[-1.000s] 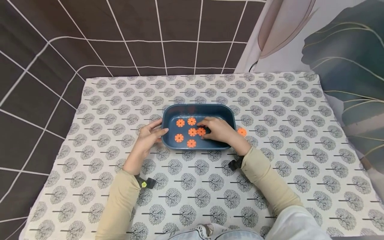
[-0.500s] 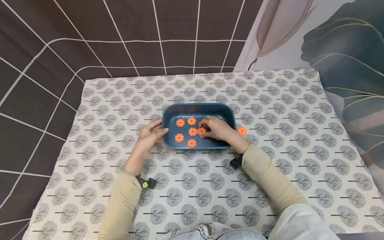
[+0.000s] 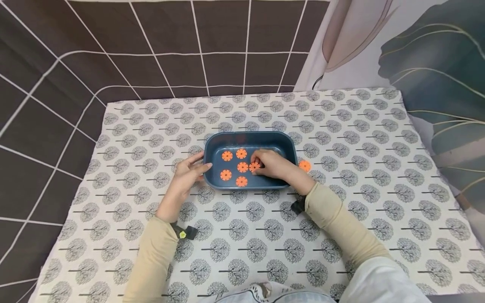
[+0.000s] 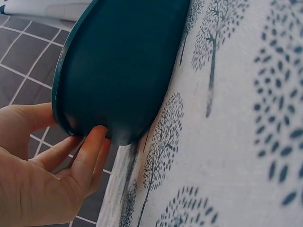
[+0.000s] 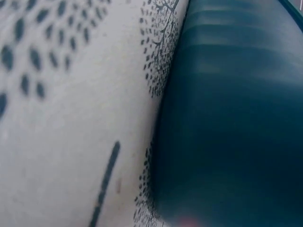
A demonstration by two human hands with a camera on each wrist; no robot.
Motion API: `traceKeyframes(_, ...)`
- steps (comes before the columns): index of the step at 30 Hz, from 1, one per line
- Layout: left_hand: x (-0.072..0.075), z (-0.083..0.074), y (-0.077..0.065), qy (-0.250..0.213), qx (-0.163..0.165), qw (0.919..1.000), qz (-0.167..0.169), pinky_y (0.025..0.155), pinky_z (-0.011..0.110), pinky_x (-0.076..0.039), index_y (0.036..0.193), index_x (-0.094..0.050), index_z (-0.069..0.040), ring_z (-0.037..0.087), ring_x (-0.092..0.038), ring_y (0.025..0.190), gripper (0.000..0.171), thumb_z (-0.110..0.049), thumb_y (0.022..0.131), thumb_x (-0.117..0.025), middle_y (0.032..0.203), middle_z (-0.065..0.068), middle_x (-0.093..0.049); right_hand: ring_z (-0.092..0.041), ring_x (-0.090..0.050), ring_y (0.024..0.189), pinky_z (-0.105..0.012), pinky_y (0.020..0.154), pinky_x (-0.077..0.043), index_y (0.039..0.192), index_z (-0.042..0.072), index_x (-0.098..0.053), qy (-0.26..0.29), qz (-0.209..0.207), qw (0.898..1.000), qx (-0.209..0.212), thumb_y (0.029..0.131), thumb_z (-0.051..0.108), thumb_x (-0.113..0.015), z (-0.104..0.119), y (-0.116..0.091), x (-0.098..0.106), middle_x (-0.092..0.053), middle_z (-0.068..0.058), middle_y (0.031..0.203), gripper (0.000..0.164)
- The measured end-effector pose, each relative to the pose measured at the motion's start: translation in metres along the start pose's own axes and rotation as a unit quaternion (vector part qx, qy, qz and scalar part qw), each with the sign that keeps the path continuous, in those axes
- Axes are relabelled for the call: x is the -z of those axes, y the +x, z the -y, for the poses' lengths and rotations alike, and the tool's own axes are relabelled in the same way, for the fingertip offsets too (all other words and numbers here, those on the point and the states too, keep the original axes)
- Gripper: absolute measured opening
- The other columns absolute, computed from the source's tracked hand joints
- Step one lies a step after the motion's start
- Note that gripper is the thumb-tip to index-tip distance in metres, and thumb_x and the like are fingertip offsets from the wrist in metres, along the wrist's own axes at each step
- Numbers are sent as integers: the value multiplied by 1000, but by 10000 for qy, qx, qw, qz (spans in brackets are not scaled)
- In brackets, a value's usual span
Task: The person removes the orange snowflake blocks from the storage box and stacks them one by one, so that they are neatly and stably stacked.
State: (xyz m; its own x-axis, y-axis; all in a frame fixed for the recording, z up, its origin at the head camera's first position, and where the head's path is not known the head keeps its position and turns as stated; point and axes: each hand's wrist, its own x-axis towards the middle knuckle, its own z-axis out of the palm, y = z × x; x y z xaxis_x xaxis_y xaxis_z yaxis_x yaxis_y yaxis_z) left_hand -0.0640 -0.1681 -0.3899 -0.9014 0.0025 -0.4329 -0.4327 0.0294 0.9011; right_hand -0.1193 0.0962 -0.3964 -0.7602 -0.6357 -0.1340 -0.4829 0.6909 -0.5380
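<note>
Orange and round, the notched disc (image 3: 253, 168) lies inside the blue tub (image 3: 259, 139) by the fingertips of the nearer right hand (image 3: 273, 164), which pinches it between thumb and bent finger; the tub's long axis runs across to the left hand (image 3: 187, 171), gripping the end there.

Head view: high, facing forward and down. Wrist views: close, from near left and near right, facing the shared tub (image 4: 118, 71) and cloth (image 4: 232, 146).
</note>
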Motion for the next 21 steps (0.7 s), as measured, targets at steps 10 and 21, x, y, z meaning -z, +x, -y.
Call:
traceKeyframes(10, 0, 0, -1, -90, 18, 10000, 39, 75, 24, -56, 141, -40, -12, 16, -66, 90, 62, -7, 85, -65, 132, 18, -53, -15, -50, 70, -25, 60, -46, 103, 0, -67, -235, -196, 9992, 272, 80, 21, -74, -2, -2, -3, -56, -6, 84, 32)
traceKeyframes(21, -1, -1, -1, 116, 40, 9999, -81, 71, 22, -56, 141, -41, -13, 16, -65, 87, 60, -9, 86, -65, 129, 18, -55, -12, -45, 63, -23, 56, -44, 107, -3, -68, -374, -164, 9969, 668, 81, 20, -73, -4, -2, 1, -54, -5, 80, 35)
